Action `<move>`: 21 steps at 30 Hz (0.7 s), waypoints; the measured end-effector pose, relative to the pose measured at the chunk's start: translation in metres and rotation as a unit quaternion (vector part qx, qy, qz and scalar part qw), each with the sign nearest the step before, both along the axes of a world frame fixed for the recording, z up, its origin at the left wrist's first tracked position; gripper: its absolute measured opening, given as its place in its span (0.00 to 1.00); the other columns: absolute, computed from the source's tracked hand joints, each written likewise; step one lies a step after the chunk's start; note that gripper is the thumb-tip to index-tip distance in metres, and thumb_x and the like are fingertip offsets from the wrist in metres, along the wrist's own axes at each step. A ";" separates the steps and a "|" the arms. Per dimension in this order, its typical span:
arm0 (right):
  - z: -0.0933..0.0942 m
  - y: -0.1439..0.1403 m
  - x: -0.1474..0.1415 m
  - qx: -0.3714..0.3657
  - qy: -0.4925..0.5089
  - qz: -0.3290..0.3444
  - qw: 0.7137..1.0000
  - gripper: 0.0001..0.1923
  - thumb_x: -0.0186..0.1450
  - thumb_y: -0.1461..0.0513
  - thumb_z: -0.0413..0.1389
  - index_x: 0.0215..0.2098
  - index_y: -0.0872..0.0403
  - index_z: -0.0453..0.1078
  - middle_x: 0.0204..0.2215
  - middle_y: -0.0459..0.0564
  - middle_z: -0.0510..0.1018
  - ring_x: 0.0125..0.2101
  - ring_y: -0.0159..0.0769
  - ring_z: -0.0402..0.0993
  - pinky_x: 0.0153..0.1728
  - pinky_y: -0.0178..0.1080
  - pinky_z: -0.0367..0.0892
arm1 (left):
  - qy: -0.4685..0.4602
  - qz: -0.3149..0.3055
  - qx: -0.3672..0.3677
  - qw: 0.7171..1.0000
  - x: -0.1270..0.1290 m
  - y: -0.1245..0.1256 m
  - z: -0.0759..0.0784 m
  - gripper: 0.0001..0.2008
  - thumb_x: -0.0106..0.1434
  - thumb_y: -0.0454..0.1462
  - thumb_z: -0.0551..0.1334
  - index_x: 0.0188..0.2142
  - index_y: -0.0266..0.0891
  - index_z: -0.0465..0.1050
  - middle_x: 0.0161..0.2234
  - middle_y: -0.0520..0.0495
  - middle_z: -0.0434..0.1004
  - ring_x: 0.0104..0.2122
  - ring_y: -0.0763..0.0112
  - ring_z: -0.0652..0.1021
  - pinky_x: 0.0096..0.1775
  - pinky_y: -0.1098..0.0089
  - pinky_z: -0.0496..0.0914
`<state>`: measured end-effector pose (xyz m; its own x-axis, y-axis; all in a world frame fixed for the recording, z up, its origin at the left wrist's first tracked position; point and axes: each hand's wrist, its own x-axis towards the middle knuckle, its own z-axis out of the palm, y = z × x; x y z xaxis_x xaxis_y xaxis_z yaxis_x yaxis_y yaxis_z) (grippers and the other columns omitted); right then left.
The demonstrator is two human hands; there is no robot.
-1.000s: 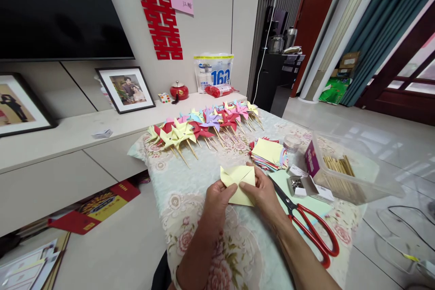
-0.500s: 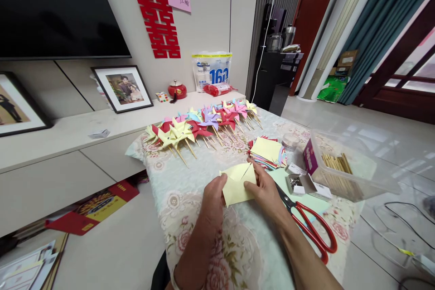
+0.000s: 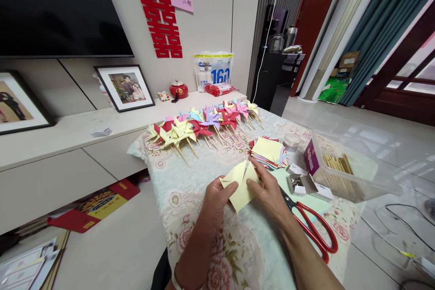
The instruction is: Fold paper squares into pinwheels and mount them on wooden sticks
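"One pale yellow paper square [image 3: 242, 194], out over the near part of the cloth-covered desk [image 3: 190, 179]; how is it held?"

"Between both hands; the left hand [image 3: 215, 197] pinches its left side, thumb on top, fingers bent behind; the right hand [image 3: 270, 192] has its right side, thumb pressed on the face, fingers up toward the far corner."

"How far open are they?"

"Barely; each is closed down to the paper; a slit from its far edge gapes in a narrow V."

"And around them?"

"Just beyond, to the right, a stack of coloured paper [image 3: 269, 152]; right of the right hand, red-handled scissors [image 3: 291, 204], lying partly over a pale green sheet [image 3: 317, 209], blades partly hidden; farther right, a clear tub [image 3: 310, 157] of sticks [image 3: 340, 165], a small white box [image 3: 299, 190] near it; far left, many paper pinwheels [image 3: 211, 120]."
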<state>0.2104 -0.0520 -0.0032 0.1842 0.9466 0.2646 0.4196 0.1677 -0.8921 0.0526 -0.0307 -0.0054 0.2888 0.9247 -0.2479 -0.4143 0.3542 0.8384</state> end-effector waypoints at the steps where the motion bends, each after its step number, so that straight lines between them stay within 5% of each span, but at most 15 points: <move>1: 0.001 -0.001 0.002 -0.003 -0.016 0.003 1.000 0.34 0.60 0.61 0.53 0.65 0.56 0.63 0.61 0.57 0.71 0.59 0.50 0.70 0.59 0.53 0.64 | 0.003 0.008 -0.005 1.000 -0.002 0.001 0.002 0.19 0.48 0.46 0.74 0.33 0.35 0.76 0.25 0.47 0.81 0.23 0.68 0.77 0.28 0.70 0.70; 6: 0.005 -0.004 0.009 0.007 -0.106 0.028 0.994 0.33 0.62 0.64 0.49 0.66 0.57 0.62 0.59 0.58 0.74 0.56 0.48 0.72 0.56 0.50 0.66 | 0.004 0.030 -0.071 0.997 -0.013 0.012 0.007 0.33 0.54 0.61 0.61 0.33 0.29 0.79 0.25 0.40 0.80 0.24 0.65 0.77 0.26 0.69 0.69; 14: 0.009 -0.008 0.007 0.076 -0.245 0.049 0.965 0.29 0.65 0.66 0.47 0.65 0.56 0.61 0.55 0.59 0.77 0.48 0.47 0.76 0.49 0.50 0.67 | 0.058 -0.099 0.051 0.992 -0.020 0.007 0.005 0.20 0.54 0.48 0.71 0.37 0.34 0.79 0.27 0.47 0.79 0.26 0.71 0.75 0.31 0.72 0.68; 21: 0.013 -0.010 0.002 0.171 -0.240 0.032 0.955 0.30 0.68 0.63 0.52 0.67 0.50 0.57 0.56 0.57 0.77 0.49 0.47 0.76 0.49 0.49 0.67 | 0.020 -0.109 0.060 0.992 -0.019 0.004 0.004 0.23 0.50 0.49 0.73 0.39 0.34 0.78 0.26 0.47 0.79 0.23 0.69 0.75 0.29 0.70 0.67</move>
<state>0.2122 -0.0622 0.0098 -0.0909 0.7944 0.6006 0.7458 0.4539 -0.4876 0.0340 -0.0266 -0.0013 0.4768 0.8653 -0.1546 -0.3043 0.3274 0.8945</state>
